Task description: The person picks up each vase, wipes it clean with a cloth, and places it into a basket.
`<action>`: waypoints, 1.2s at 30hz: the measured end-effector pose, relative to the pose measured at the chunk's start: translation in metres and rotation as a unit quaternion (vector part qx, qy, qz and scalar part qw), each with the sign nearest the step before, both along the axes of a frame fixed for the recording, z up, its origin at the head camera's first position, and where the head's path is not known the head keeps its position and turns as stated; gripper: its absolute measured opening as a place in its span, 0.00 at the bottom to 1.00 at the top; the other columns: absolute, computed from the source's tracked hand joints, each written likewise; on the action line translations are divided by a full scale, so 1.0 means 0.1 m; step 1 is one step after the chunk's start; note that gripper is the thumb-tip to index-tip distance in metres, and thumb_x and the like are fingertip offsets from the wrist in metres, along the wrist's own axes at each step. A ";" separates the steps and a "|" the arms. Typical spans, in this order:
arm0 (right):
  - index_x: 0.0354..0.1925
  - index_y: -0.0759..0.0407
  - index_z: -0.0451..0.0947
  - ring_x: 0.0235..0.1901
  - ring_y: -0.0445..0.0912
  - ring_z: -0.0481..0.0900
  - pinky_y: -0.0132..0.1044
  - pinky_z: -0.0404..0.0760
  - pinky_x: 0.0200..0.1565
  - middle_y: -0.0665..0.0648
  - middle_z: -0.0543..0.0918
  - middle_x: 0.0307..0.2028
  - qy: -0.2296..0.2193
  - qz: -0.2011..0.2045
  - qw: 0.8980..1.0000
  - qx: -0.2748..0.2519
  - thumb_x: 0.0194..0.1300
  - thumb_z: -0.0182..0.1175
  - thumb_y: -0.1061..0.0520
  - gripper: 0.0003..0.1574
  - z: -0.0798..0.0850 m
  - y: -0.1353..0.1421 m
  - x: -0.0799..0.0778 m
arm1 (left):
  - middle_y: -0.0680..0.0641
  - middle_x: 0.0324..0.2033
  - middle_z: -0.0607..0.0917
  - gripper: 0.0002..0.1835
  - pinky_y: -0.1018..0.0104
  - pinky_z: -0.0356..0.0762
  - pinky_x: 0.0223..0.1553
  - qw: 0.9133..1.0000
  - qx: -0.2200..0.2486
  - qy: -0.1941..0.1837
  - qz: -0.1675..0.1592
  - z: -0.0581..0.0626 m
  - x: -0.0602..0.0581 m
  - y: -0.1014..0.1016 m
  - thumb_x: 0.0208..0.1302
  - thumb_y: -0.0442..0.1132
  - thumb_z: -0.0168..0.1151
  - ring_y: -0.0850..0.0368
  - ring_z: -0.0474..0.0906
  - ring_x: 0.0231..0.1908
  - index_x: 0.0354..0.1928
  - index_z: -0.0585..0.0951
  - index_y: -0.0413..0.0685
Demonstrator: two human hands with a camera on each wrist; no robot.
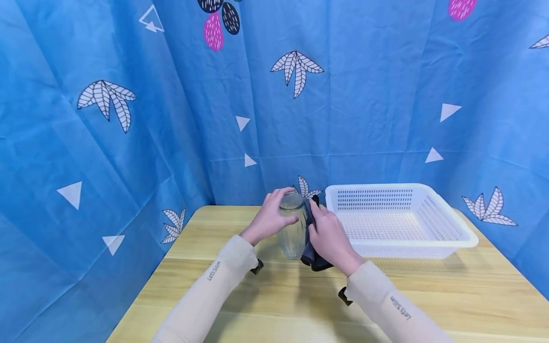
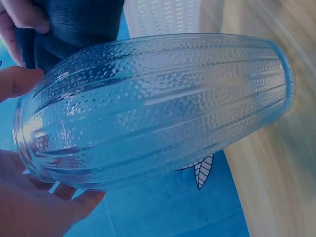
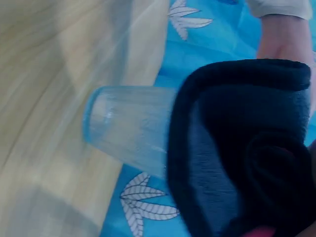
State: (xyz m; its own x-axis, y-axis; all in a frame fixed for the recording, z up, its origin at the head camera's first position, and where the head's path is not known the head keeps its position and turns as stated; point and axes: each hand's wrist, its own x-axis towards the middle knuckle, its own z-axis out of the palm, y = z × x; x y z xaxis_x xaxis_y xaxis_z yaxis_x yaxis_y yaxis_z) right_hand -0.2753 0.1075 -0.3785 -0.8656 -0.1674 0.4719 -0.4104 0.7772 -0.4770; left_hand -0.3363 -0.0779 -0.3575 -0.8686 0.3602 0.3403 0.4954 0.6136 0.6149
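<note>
Above wood (image 1: 266,309), seemingly fleecy cloth (image 3: 212,168) flanks ribbed glass (image 2: 163,108).

We note a clear glass vase (image 2: 158,113), ribbed and dimpled, narrowing to its base, roughly upright, mouth uppermost; dark cloth (image 3: 210,158), bunched, at its three o'clock in head view.

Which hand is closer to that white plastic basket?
Right. The right hand, gripping a dark cloth, is by the white plastic basket's left end; the left hand is farther left, holding the glass vase.
</note>
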 end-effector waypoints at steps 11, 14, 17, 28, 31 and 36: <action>0.74 0.79 0.51 0.38 0.57 0.85 0.47 0.82 0.37 0.75 0.82 0.48 -0.117 -0.007 0.992 0.051 0.68 0.60 0.60 0.46 -0.44 -0.15 -0.10 | 0.54 0.70 0.67 0.42 0.44 0.66 0.66 1.000 0.009 -0.004 -0.004 -0.02 0.00 -0.02 0.59 0.47 0.70 0.51 0.58 0.70 0.74 0.64 0.62; 0.73 0.79 0.52 0.34 0.55 0.85 0.45 0.80 0.33 0.74 0.83 0.47 -0.173 -0.004 0.983 0.069 0.67 0.60 0.60 0.46 -0.56 -0.17 -0.11 | 0.54 0.71 0.66 0.43 0.44 0.64 0.68 1.000 0.009 -0.005 -0.003 -0.06 -0.01 -0.02 0.60 0.53 0.72 0.52 0.57 0.71 0.75 0.63 0.62; 0.73 0.78 0.55 0.42 0.59 0.86 0.48 0.82 0.39 0.76 0.81 0.54 -0.207 -0.003 0.976 0.064 0.67 0.60 0.60 0.44 -0.61 -0.15 -0.12 | 0.53 0.70 0.63 0.43 0.44 0.65 0.68 1.000 0.013 -0.010 -0.003 -0.08 -0.01 -0.01 0.60 0.56 0.72 0.52 0.58 0.71 0.75 0.63 0.61; 0.74 0.69 0.58 0.18 0.47 0.70 0.38 0.70 0.22 0.72 0.83 0.49 -0.188 -0.001 0.982 -0.012 0.70 0.55 0.60 0.38 -0.31 0.01 -0.04 | 0.54 0.67 0.68 0.42 0.47 0.68 0.66 1.000 0.003 0.013 0.000 -0.08 -0.01 0.03 0.59 0.55 0.73 0.52 0.59 0.68 0.73 0.65 0.59; 0.75 0.68 0.57 0.14 0.46 0.67 0.37 0.69 0.20 0.64 0.82 0.31 -0.150 -0.006 0.989 -0.008 0.70 0.55 0.60 0.39 -0.16 0.01 0.01 | 0.54 0.68 0.69 0.41 0.46 0.66 0.67 1.000 -0.005 0.020 0.002 -0.05 0.00 0.02 0.60 0.53 0.73 0.51 0.58 0.70 0.73 0.65 0.58; 0.75 0.68 0.58 0.21 0.49 0.75 0.39 0.72 0.25 0.64 0.83 0.37 -0.072 -0.002 0.997 0.011 0.70 0.56 0.61 0.39 0.03 -0.01 0.05 | 0.53 0.70 0.68 0.41 0.45 0.65 0.68 1.000 -0.011 0.011 0.000 -0.03 0.00 0.01 0.59 0.48 0.73 0.50 0.60 0.70 0.73 0.66 0.59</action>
State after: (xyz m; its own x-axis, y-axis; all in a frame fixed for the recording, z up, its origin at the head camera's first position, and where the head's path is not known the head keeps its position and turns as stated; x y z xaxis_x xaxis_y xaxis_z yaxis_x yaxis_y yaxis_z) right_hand -0.2705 0.1062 -0.3755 -0.9247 -0.1717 0.3398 -0.3354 0.7895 -0.5139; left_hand -0.3366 -0.0768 -0.3609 -0.8609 0.3675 0.3518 0.5087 0.6265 0.5905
